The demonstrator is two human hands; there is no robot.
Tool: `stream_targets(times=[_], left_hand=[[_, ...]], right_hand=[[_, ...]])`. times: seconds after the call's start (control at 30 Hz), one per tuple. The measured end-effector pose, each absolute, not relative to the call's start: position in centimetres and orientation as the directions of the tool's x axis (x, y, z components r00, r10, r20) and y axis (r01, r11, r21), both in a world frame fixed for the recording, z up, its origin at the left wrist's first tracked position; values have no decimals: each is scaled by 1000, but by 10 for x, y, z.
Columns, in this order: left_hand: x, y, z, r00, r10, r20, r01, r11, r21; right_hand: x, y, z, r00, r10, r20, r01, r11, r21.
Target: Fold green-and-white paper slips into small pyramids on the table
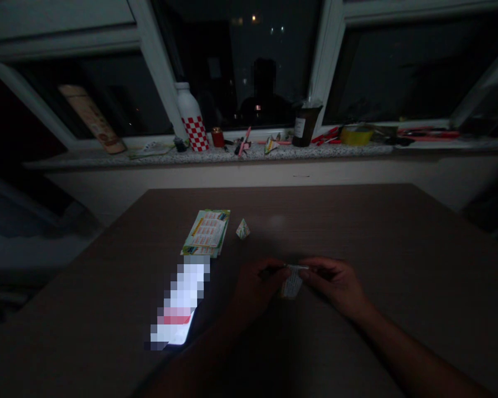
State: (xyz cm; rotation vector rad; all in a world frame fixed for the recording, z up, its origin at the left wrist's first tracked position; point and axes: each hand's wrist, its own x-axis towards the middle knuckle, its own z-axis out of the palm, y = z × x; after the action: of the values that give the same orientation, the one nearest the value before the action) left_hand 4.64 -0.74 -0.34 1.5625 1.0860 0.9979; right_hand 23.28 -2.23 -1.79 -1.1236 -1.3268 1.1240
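Observation:
In the dim light both hands meet over the brown table (357, 221). My left hand (255, 287) and my right hand (336, 284) each pinch the top of a small printed piece of paper (291, 284), which hangs folded between them. Fingers of both hands are closed on its upper edge. A small folded paper triangle (243, 229) lies on the table beyond the hands. A stack of printed leaflets (207, 232) lies to its left.
A lit phone (180, 307) lies screen-up left of my left hand. The windowsill (108, 157) behind holds a red-and-white checked bottle (193, 119), a dark jar (305, 124), a yellow tape roll (356, 135), pens and small clutter.

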Motion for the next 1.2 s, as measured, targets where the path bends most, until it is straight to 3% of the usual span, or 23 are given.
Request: stream_targets(times=[1.2], left_hand=[[47, -7, -7, 224, 965, 134, 118, -163, 980]], right_hand=[[235, -23, -13, -37, 978, 205, 171, 208, -963]])
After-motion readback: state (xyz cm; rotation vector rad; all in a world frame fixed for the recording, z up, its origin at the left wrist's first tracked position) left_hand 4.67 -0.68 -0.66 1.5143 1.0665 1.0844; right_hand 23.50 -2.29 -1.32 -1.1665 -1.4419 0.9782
